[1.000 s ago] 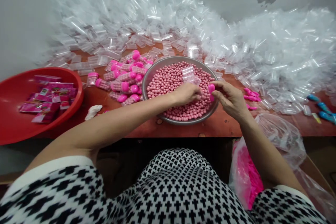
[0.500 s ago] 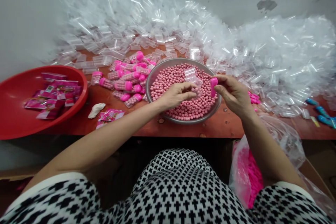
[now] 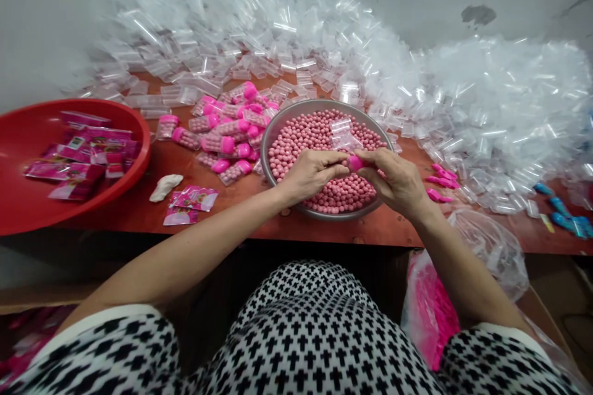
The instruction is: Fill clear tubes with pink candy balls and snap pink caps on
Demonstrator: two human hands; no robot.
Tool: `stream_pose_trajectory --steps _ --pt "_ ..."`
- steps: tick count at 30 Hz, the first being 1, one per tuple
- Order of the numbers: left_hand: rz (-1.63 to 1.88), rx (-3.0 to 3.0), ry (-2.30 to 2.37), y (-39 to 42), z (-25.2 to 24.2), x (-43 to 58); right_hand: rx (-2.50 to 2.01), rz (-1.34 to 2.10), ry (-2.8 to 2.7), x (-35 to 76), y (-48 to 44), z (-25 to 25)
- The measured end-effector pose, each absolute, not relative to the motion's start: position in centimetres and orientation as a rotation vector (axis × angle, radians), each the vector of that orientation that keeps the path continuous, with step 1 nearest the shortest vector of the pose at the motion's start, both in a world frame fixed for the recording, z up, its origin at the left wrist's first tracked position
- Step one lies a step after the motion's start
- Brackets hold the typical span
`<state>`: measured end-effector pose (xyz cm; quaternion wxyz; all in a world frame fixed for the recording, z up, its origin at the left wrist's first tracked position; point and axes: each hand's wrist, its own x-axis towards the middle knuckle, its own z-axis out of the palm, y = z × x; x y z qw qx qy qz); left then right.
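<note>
Noted: above the near side of the metal bowl of pink beads, the fingers of your right hand pinched the pink cap against your left hand, whose fingers were closed on something hidden; a square, straight push over the bowl seemed soundest.

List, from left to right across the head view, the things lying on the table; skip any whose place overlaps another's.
red basin holding pink sachets → heap of filled pink-capped tubes → metal bowl of pink balls → loose pink caps → blue caps
</note>
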<state>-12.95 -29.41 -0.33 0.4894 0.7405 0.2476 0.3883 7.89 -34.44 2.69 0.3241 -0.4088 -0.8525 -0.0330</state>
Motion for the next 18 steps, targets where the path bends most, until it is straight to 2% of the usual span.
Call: stream_pose_trajectory --steps 12,15,18 --pt "1.032 2.212 0.604 -29.7 -1.1 -12.8 -1.125 -0.202 -2.408 7.3 -35.6 2.0" --pt "0.999 2.040 0.645 -29.5 -0.8 -12.8 -1.134 -0.038 -2.302 7.3 -35.0 1.9" --pt "0.942 1.695 0.617 -29.1 -0.5 -12.9 -1.137 0.365 -2.004 7.3 -34.8 2.0"
